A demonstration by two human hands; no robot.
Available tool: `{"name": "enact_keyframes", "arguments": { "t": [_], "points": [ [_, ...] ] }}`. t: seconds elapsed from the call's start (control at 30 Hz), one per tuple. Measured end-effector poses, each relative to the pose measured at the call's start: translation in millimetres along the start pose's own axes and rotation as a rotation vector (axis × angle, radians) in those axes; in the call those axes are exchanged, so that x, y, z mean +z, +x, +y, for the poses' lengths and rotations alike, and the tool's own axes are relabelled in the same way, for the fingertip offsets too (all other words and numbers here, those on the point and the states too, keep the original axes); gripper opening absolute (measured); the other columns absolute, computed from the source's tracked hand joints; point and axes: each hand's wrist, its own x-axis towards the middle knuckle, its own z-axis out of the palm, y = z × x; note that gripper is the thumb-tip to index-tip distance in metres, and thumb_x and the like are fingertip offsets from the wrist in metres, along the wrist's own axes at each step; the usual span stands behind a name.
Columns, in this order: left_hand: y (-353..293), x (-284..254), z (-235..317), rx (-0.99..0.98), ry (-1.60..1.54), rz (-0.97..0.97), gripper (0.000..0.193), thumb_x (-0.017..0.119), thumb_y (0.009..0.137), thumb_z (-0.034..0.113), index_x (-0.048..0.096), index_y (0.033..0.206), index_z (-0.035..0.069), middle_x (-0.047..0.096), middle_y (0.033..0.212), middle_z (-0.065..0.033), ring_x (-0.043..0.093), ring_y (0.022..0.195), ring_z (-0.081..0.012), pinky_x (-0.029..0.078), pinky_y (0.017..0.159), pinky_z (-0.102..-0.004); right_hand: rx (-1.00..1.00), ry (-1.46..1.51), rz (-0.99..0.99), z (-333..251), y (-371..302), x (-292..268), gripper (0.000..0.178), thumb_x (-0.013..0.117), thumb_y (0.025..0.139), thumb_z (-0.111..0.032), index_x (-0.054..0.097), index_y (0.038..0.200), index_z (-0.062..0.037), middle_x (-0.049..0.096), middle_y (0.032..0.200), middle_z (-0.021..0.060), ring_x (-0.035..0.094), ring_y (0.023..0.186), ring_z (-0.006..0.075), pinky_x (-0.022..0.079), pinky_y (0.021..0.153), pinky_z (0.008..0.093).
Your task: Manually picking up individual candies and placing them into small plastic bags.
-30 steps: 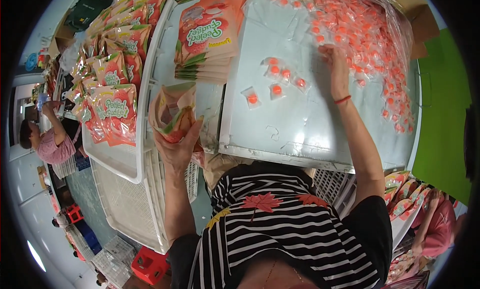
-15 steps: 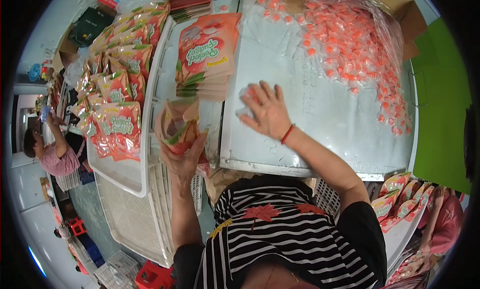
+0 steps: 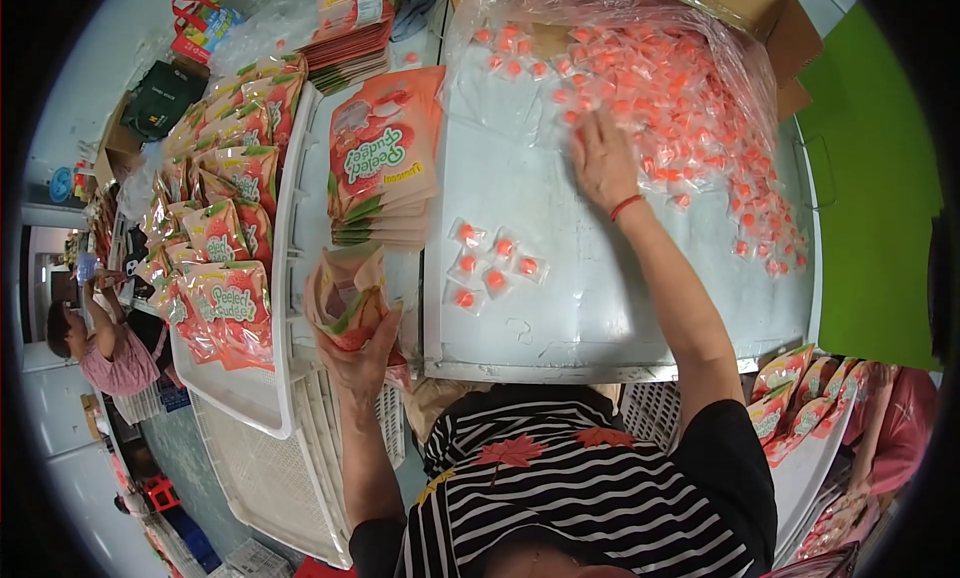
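Observation:
My left hand [image 3: 362,356] is wrapped round a pink and red candy pouch [image 3: 350,293] whose mouth gapes upward. How much lies inside the pouch is too dark to tell. Off to the right, my right hand [image 3: 607,168] reaches flat, fingers stretched, onto the left edge of a heap of clear-wrapped orange-red candies [image 3: 690,108]. Its fingertips touch or hover just over the nearest candies. Between my two hands, a small group of several wrapped candies [image 3: 497,280] rests on the pale metal table [image 3: 570,318].
Flat pouches [image 3: 385,143] lie stacked beyond my left hand, with another stack [image 3: 350,48] farther back. A white tray [image 3: 290,378] of filled pouches [image 3: 235,303] stands at left. Plastic film [image 3: 740,38] and a cardboard box [image 3: 795,48] border the heap. Co-workers [image 3: 120,348] are at both sides.
My right hand has moved from the table's near left part out to the heap, leaving a small group of candies uncovered. My left hand still holds the pouch. The whole view has shifted slightly.

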Motion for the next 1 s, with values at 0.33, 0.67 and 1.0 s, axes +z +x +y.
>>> {"name": "enact_keyframes", "arguments": {
  "t": [0.33,0.67,1.0],
  "points": [
    [-2.6,-7.9,-1.5,-0.116,-0.031,-0.064,0.078,0.077,0.068,0.001,0.034,0.133,0.001,0.049,0.119,-0.0123,0.051,0.106,-0.0209,0.042,0.091,-0.0298,0.507,0.961,0.066,31.9,-8.0,-26.1,0.035,0.037,0.098,-0.026,0.053,0.117,-0.001,0.059,0.114,0.0122,0.056,0.104,0.0219,0.044,0.088,0.032],
    [1.9,-6.5,2.8,-0.059,-0.009,-0.051,0.077,0.077,0.067,0.002,0.036,0.132,-0.001,0.05,0.118,-0.0126,0.052,0.105,-0.0209,0.043,0.091,-0.0302,0.114,0.609,0.142,2.8,26.7,18.4,0.036,0.04,0.095,-0.024,0.05,0.121,-0.0004,0.052,0.123,0.0192,0.048,0.116,0.0348,0.036,0.099,0.0391],
    [0.9,-9.1,-5.0,-0.098,-0.003,-0.032,0.065,0.078,0.067,0.005,0.045,0.123,-0.003,0.057,0.11,-0.012,0.056,0.099,-0.0202,0.045,0.088,-0.0297,0.389,1.482,-0.227,3.8,13.3,1.3,0.042,0.032,0.099,-0.032,0.049,0.122,-0.0013,0.055,0.122,0.0137,0.05,0.116,0.029,0.035,0.102,0.0393]
  ]
}}
